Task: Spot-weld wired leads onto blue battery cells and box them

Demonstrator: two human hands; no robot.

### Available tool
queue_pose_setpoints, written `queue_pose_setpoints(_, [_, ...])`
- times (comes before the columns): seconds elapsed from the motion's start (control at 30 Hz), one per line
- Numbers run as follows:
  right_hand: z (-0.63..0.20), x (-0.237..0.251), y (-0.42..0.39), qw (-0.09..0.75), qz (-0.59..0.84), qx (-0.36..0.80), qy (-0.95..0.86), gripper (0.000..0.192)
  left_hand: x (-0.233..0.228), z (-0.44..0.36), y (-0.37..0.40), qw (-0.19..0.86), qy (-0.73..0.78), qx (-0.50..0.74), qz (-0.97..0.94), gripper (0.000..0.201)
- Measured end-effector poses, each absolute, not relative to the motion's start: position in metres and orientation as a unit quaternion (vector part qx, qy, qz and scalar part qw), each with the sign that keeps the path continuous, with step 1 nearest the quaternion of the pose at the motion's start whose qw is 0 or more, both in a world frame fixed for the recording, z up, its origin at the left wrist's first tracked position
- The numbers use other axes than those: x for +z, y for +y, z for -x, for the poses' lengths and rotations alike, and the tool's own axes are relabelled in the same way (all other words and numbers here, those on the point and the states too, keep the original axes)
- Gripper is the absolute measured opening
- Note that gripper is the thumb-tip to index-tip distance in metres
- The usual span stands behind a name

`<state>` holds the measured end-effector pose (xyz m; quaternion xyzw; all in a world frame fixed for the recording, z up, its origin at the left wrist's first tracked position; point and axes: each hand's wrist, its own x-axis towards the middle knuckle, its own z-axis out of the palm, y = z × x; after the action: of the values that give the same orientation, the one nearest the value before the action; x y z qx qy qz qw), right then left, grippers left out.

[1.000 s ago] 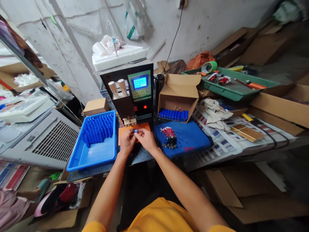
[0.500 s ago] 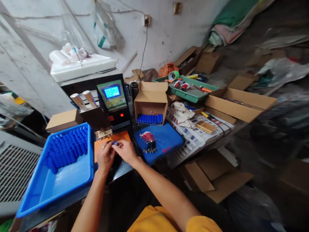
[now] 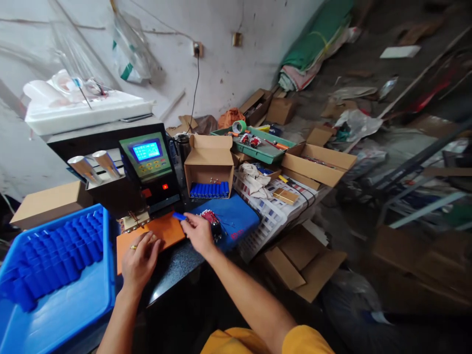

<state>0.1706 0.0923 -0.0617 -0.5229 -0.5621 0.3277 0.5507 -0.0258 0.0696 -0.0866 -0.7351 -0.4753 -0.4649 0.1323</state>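
My right hand (image 3: 199,233) pinches a blue cylindrical battery cell (image 3: 179,216) by one end, above the right part of an orange board (image 3: 165,228). At the board's near left, my left hand (image 3: 140,258) has loosely bent fingers slightly apart, with nothing visible in them. Behind the board stands a spot-welder-like machine with a lit blue display (image 3: 145,151) and copper-coloured electrodes (image 3: 135,219). Beyond my right hand, a bundle of red and black wires (image 3: 211,219) lies on a blue pad (image 3: 239,216), partly hidden by that hand.
On the left, a blue tray (image 3: 73,319) bears rows of blue cells. An open cardboard box (image 3: 209,169) with a row of cells stands behind the pad. Farther right are a green tray (image 3: 265,155), a white plastic crate (image 3: 258,226) and a long carton (image 3: 317,167).
My hands, together at the cell before, have parted. The right one has carried the cell rightwards, while the left has let go and stays over the board. The camera view has turned right.
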Motion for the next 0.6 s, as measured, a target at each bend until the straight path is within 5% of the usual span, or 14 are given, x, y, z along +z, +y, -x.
queue_pose_setpoints(0.23, [-0.285, -0.047, 0.146, 0.396, 0.63, 0.028, -0.667, 0.038, -0.085, 0.023, 0.069, 0.11, -0.471, -0.448, 0.752, 0.022])
queue_pose_setpoints(0.43, [-0.298, -0.038, 0.18, 0.128, 0.708, -0.036, -0.694, 0.044, -0.085, 0.023, 0.069, 0.116, -0.471, -0.446, 0.753, 0.021])
queue_pose_setpoints(0.6, [-0.285, -0.026, 0.185, 0.031, 0.726, -0.041, -0.686, 0.044, -0.084, 0.023, 0.069, 0.11, -0.467, -0.448, 0.755, 0.02])
